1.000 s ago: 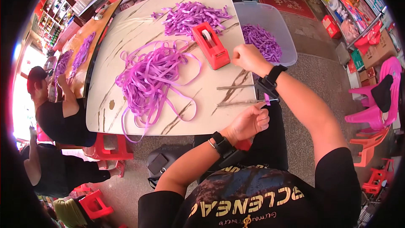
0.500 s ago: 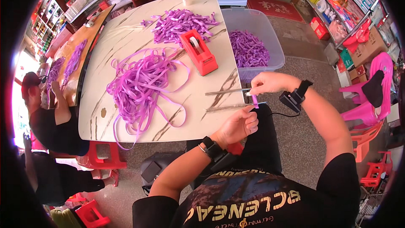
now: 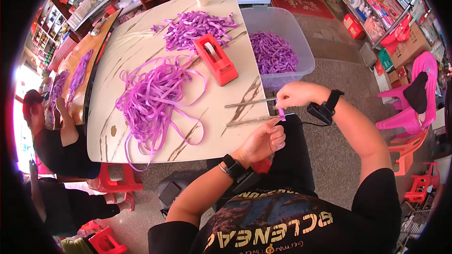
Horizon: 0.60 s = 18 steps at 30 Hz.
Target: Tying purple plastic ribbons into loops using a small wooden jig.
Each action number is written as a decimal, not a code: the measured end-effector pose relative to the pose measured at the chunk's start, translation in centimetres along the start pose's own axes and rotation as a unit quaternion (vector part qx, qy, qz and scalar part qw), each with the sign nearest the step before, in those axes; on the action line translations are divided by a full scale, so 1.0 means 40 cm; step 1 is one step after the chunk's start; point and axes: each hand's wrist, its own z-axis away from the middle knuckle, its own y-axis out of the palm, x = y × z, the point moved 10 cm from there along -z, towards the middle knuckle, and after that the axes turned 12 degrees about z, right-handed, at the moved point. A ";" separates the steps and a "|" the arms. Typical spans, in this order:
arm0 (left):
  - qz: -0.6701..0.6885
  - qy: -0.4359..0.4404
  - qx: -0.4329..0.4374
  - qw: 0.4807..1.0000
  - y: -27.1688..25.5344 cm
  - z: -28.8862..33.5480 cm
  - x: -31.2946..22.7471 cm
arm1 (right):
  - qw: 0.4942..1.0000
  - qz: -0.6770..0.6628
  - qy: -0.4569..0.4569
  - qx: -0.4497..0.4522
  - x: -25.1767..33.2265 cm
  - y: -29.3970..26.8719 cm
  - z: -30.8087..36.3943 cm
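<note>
1 purple ribbon strip, pinched by the right grip, ends at the left grip (hold unclear).

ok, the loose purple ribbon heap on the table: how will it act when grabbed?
The loose purple ribbon heap is probably floppy: it lies in limp curves, with one loop drooping past the edge of the table. Likely light for its bulk, as the bands look thin with air between. May drag as a tangle, since strands cross each other.
</note>
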 end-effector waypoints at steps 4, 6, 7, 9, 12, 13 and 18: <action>0.001 0.001 0.003 1.000 -0.001 0.001 0.000 | 0.999 0.040 0.005 -0.027 0.001 -0.006 0.003; 0.001 0.001 0.002 1.000 -0.001 0.001 0.001 | 0.998 0.053 0.005 -0.038 0.004 -0.009 0.004; 0.000 0.002 0.001 1.000 0.000 0.001 0.000 | 0.997 0.065 0.008 -0.046 0.006 -0.014 0.006; 0.001 0.001 0.000 1.000 0.001 0.002 0.001 | 0.996 0.075 0.013 -0.053 0.009 -0.018 0.008; 0.003 0.002 -0.001 1.000 -0.002 0.001 0.001 | 0.990 0.127 0.034 -0.052 0.008 -0.018 0.012; 0.004 0.003 0.000 1.000 -0.003 0.000 0.001 | 0.981 0.169 0.050 -0.086 0.013 -0.034 0.022; 0.003 0.004 -0.003 1.000 0.000 -0.001 -0.001 | 0.949 0.259 0.084 -0.161 0.044 -0.055 0.075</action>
